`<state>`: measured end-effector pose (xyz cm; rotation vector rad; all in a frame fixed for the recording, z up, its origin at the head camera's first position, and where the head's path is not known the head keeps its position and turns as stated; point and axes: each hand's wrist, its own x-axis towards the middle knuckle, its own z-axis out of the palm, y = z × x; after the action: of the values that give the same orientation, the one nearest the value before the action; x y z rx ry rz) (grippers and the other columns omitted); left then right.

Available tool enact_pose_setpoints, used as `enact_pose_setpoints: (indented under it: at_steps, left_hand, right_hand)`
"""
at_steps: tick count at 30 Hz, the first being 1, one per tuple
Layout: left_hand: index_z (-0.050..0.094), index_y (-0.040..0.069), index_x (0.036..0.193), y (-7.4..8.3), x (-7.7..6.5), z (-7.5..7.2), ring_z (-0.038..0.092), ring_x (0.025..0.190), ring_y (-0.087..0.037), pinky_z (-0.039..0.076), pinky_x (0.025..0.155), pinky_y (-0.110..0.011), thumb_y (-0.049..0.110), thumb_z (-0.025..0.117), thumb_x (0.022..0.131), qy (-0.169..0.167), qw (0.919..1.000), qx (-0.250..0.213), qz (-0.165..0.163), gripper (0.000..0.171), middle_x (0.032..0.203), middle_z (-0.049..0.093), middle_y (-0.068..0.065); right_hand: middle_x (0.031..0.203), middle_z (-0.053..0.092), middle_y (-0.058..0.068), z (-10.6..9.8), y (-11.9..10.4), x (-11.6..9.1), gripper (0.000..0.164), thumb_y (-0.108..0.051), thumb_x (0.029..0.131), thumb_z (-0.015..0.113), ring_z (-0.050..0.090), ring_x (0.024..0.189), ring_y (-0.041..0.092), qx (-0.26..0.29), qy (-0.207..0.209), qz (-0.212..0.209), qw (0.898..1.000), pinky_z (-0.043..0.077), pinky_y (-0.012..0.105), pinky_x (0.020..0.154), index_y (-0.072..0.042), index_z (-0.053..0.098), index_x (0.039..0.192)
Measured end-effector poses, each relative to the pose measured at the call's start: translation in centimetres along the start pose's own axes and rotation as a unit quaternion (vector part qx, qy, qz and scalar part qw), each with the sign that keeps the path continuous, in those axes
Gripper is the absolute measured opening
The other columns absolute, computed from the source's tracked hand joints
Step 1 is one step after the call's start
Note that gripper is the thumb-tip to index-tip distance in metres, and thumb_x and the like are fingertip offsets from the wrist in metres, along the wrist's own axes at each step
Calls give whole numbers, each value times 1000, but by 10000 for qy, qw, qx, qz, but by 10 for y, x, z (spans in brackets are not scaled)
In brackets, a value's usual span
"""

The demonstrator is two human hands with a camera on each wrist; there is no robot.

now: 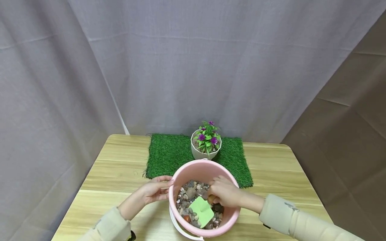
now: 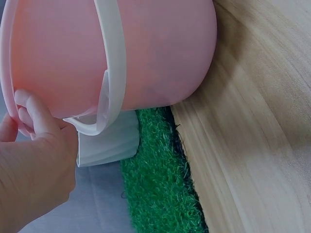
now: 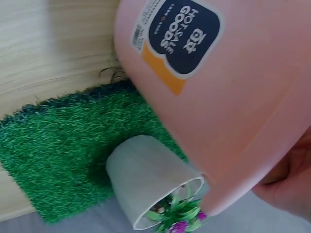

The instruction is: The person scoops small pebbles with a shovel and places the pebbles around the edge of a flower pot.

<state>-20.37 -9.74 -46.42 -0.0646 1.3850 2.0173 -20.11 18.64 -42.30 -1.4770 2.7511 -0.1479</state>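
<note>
One hand on the rim, one hand down among the stones!
Here we see the left hand gripping the rim of the pink bucket, likely to steady it, while the right hand reaches inside, curled around what we take for the brown handle of the green shovel. Its blade lies on the stones, well within the walls, which we'd say stop spills; the white handle hangs down the side, leaving the mouth free, with the flower pot just beyond on grass matting.
</note>
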Motion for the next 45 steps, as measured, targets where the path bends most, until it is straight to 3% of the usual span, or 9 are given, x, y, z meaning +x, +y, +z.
enact_pose_setpoints:
  at_steps: [9, 20, 29, 45]
  left_hand:
    - [55, 10, 104, 0, 3, 1, 64, 74, -5, 59, 72, -16, 14, 65, 88, -32, 10000, 73, 44, 19, 83, 68, 2]
    - [56, 12, 102, 0, 3, 1, 64, 73, -4, 60, 71, -17, 13, 64, 88, 61, 9999, 124, 68, 16, 82, 68, 2]
    - [56, 12, 104, -2, 0, -3, 66, 77, -6, 60, 73, -18, 13, 64, 88, 50, 9999, 89, 95, 18, 85, 69, 2]
    - [55, 9, 107, -4, 2, -3, 66, 75, -5, 60, 72, -18, 12, 62, 90, 111, 9998, 128, 117, 18, 84, 69, 1]
  right_hand:
    - [78, 64, -8, -5, 15, -8, 19, -12, 66, 79, 56, 74, 6, 621, 177, 117, 9978, 52, 28, 75, -18, 73, 83]
    - [94, 71, -1, -20, 23, -13, 25, -12, 72, 76, 63, 87, 11, 1354, 111, 662, 9885, 56, 35, 85, -12, 73, 97]
    - [95, 71, 2, -26, 39, -17, 23, -9, 75, 75, 64, 87, 15, 1711, 272, 686, 9825, 56, 31, 80, -11, 73, 97]
    - [88, 69, 7, -38, 59, -23, 22, -4, 78, 72, 52, 71, 1, 2499, 520, 1019, 9615, 49, 17, 58, -1, 71, 100]
